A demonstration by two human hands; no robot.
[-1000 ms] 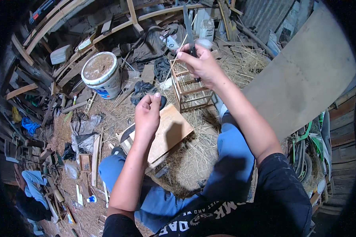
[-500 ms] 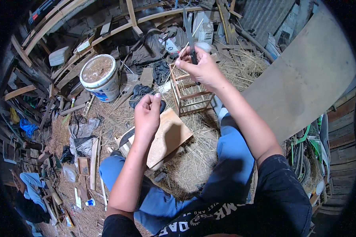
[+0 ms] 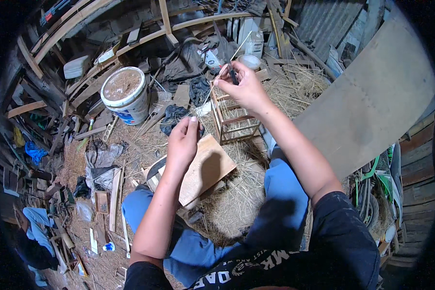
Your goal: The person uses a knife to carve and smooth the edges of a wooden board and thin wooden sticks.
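Observation:
My right hand is closed round the black handle of a knife, its long dark blade pointing up and away. Against the blade runs a thin pale strip, which looks like split bamboo or cane, also held in those fingers. The strip slants down toward my left hand, where thumb and forefinger pinch its lower end. Below and beyond my right hand stands a small slatted wooden frame. Under my left forearm, a flat pale wooden board lies tilted between my knees.
Left of the frame stands a white bucket filled with brown material. A large flat sheet leans at the right, near a green-trimmed motorbike. Straw covers the floor. Another person is at the lower left.
The knife has tipped a little to the left and its blade sits lower along the strip. Both hands keep their grip and have shifted only slightly.

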